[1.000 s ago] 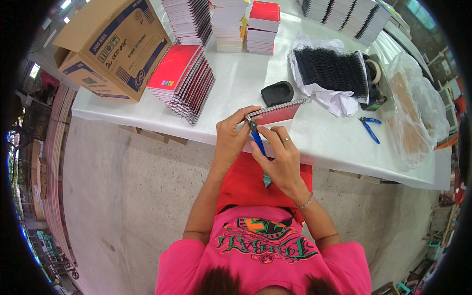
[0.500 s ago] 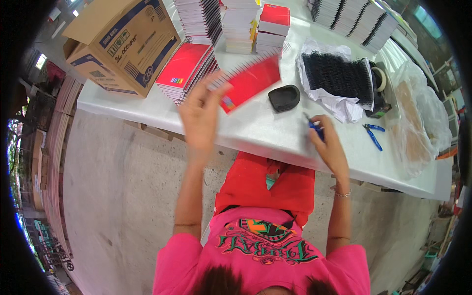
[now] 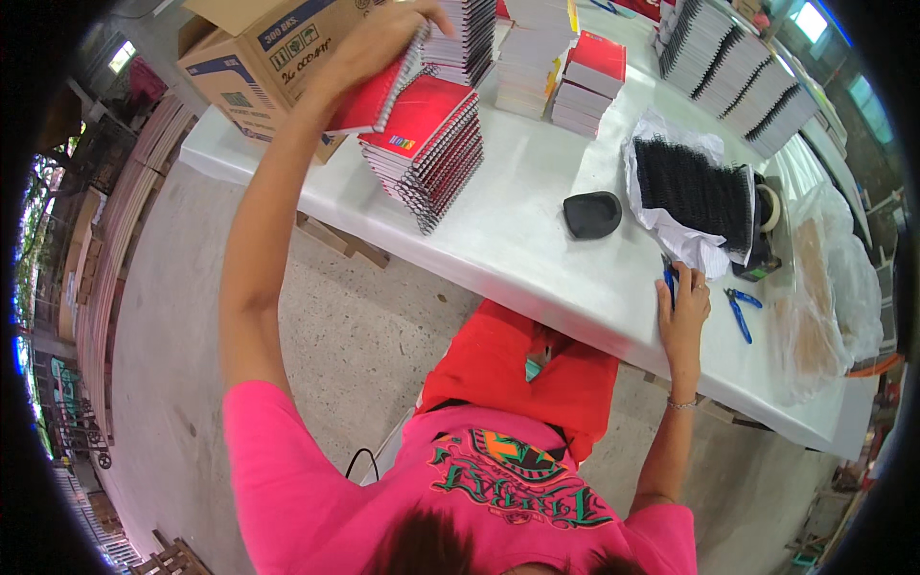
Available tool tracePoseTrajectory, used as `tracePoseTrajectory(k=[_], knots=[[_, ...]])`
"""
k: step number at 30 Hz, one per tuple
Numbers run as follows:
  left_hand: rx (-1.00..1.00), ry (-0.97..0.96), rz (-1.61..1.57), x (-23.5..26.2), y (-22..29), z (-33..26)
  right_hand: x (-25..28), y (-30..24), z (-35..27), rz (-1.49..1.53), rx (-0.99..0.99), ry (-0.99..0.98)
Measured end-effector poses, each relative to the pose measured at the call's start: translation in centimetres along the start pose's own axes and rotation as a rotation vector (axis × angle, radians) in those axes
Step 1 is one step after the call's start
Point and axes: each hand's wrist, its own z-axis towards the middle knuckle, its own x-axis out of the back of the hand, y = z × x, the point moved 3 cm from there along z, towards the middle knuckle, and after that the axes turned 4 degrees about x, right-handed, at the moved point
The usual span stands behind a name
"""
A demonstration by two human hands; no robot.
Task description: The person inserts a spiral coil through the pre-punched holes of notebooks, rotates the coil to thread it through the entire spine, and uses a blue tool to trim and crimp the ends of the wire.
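My left hand reaches over to the far left, its fingers bent over the wire edge of a red spiral notebook. That notebook is tilted beside a stack of red spiral notebooks, next to the cardboard box. My right hand rests near the table's front edge, closed around a blue-handled hand tool; its dark tip points away from me and the rest is covered by my fingers. Blue-handled nippers lie to the right of that hand. A black rounded dish sits between my hands.
A cardboard box stands at the table's left end. Farther back are unbound book stacks and wire-bound stacks. Black binding coils lie on white paper, near a tape roll and a clear plastic bag.
My left hand has carried the red notebook left and away, past the near stack. My right hand has lowered with the blue-handled tool onto the table. The view has shifted.
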Motion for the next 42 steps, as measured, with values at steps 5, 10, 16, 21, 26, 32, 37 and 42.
tracePoseTrajectory(k=[5,10,16,21,26,32,37,42], knots=[[-0.138,-0.224,0.232,-5.3,1.1,1.1,-0.5,0.6,0.0,-0.043,0.018,0.041],[-0.169,-0.297,0.274,-7.7,0.5,0.7,0.4,-0.2,0.5,-0.073,0.064,0.235],[-0.186,-0.236,0.282,-8.9,0.0,0.6,3.8,-4.3,4.3,0.096,0.072,0.278],[-0.117,-0.222,0.236,-9.1,0.7,0.4,3.2,-5.6,10.1,0.230,0.200,0.287],[-0.130,-0.234,0.283,-9.0,0.1,0.1,1.0,-7.3,18.1,0.505,0.238,0.305],[-0.136,-0.209,0.296,-9.2,0.3,-0.1,-2.8,-8.5,26.6,0.825,-0.064,0.213],[-0.141,-0.110,0.249,-8.5,0.4,-0.2,-5.2,-9.1,29.6,0.938,-0.216,0.195],[-0.116,0.077,0.072,-6.5,5.8,-1.1,-5.4,-6.6,30.0,1.253,-0.311,0.071]])
